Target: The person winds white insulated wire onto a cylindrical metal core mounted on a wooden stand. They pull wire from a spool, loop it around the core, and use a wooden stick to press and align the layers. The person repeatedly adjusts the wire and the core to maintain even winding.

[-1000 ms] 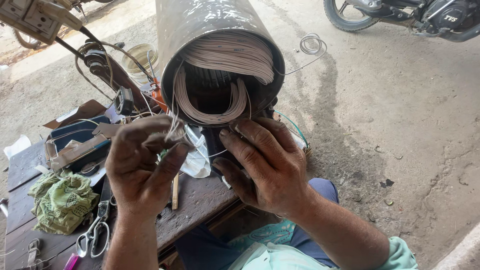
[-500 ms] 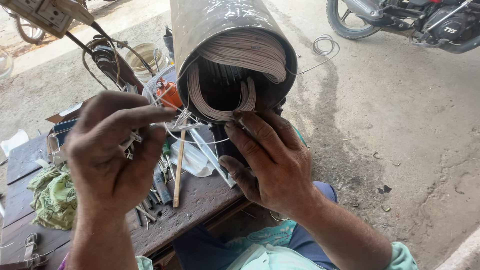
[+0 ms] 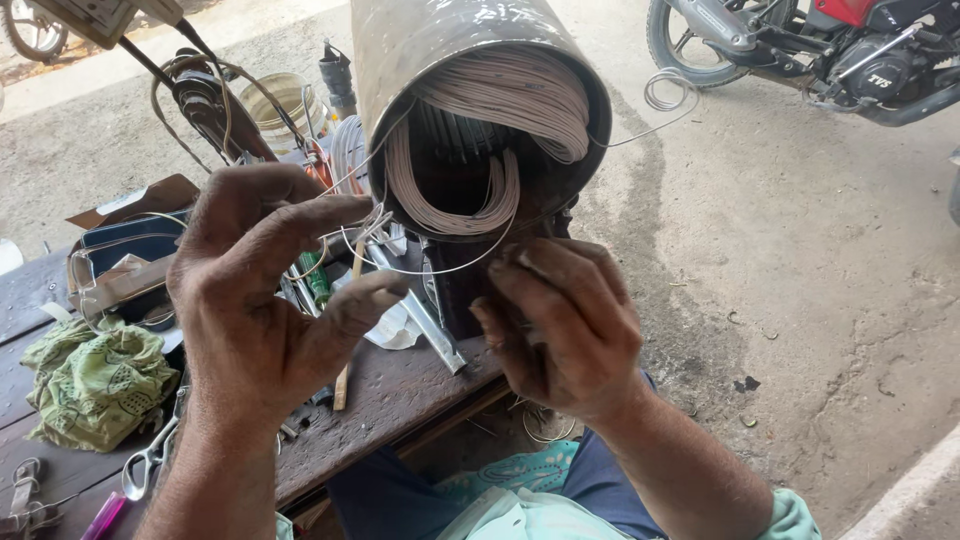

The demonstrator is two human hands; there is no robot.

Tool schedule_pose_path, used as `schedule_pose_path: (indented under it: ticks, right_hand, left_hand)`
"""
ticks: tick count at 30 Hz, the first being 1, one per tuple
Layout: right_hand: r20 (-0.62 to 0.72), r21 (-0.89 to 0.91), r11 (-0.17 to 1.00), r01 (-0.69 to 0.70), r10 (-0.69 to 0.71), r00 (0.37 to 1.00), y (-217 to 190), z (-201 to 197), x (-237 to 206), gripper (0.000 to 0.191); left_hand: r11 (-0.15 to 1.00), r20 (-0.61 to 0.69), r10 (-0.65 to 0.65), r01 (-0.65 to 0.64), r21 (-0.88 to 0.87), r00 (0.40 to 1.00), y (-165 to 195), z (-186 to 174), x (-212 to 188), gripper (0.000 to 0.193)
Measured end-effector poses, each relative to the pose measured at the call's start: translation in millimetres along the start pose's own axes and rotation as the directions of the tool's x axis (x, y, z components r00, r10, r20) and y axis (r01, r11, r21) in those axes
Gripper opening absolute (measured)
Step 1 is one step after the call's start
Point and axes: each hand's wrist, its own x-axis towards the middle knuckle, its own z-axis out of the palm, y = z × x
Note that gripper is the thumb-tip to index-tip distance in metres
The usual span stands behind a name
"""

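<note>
Below the open mouth of the metal motor cylinder, we pinch a thin wire between our two hands: the left hand grips one end with thumb and forefinger, the right hand clamps the other. Coiled winding hangs inside the cylinder. On the dark wooden table lie scissors and a green cloth.
</note>
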Motion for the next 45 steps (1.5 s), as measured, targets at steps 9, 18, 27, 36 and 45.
schedule_pose_path:
  ticks: [9, 18, 27, 36, 45]
  right_hand:
    - [-0.213, 0.083, 0.981, -0.173, 0.187, 0.959, 31.4, -26.5, 34.8, 0.067]
    - [-0.033, -0.364, 0.916, 0.172, -0.197, 0.98, 62.4, -15.4, 100.2, 0.056]
    - [0.206, -0.233, 0.916, 0.326, -0.281, 0.937, 55.9, -41.5, 117.7, 0.041]
    - [0.327, -0.191, 0.817, 0.544, -0.469, 0.82, 50.7, -48.1, 150.2, 0.038]
    - [0.619, -0.217, 0.47, 0.855, -0.612, 0.493, 40.1, -49.7, 193.8, 0.019]
  left_hand:
    - [0.991, 0.09, 0.135, -0.132, -0.038, 0.987, -17.7, -16.2, 24.2, 0.03]
    - [0.931, 0.193, -0.182, 0.232, -0.283, 0.964, -7.5, -21.0, 19.5, 0.039]
    - [0.957, 0.216, -0.131, 0.18, -0.227, 0.968, -9.8, -22.1, 13.5, 0.054]
    - [0.901, 0.266, -0.194, 0.279, -0.332, 0.944, -3.4, -24.6, 14.7, 0.058]
    - [0.807, 0.316, -0.258, 0.383, -0.45, 0.913, -8.5, -15.6, -4.7, 0.054]
